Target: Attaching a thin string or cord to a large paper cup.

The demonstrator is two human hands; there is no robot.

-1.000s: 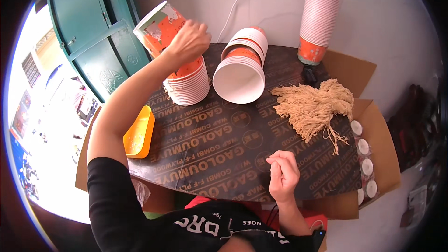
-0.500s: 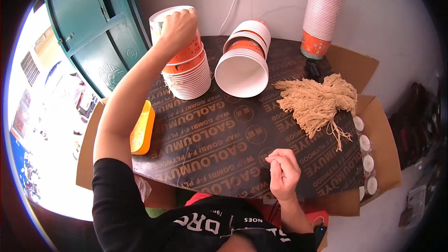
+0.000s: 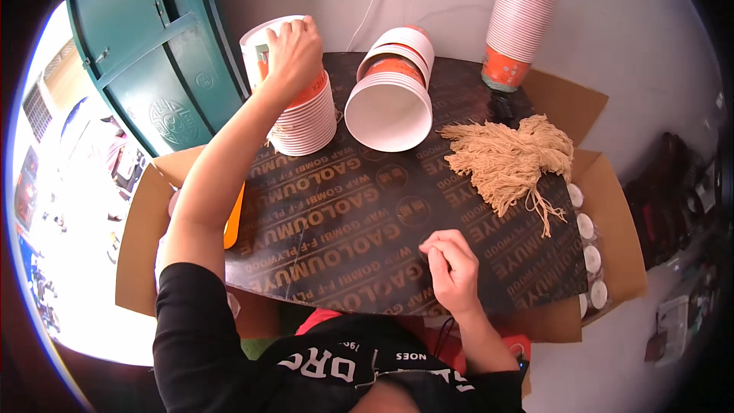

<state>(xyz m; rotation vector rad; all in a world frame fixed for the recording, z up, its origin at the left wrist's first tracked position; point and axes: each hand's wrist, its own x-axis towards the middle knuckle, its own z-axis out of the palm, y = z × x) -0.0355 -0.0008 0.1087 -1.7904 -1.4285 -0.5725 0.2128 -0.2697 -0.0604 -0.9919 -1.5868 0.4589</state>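
At the far left of the table, my left hand (image 3: 296,50) grips the upper part of a white and orange paper bucket (image 3: 252,47), its fingers bent at the rim. This bucket sits on top of a stack of paper buckets (image 3: 304,128) with many white rims. The forearm hides part of that stack. Near the table's front edge, my right hand (image 3: 453,269) is closed, thumb pressed to the curled fingers. Whether it holds anything small cannot be seen. Right of the left stack, more nested paper buckets (image 3: 388,115) lie on their side, the white opening facing me.
A tan bundle of strings (image 3: 512,160) lies on the right of the dark table (image 3: 344,252). Behind it stands a tall stack of paper cups (image 3: 520,15). A yellow tray (image 3: 234,222) is partly behind my left forearm. Open cardboard boxes (image 3: 615,237) flank the table.
The top bucket under my left hand sits lower on its stack. My right hand stays closed near the front edge. The whole view has shifted slightly.
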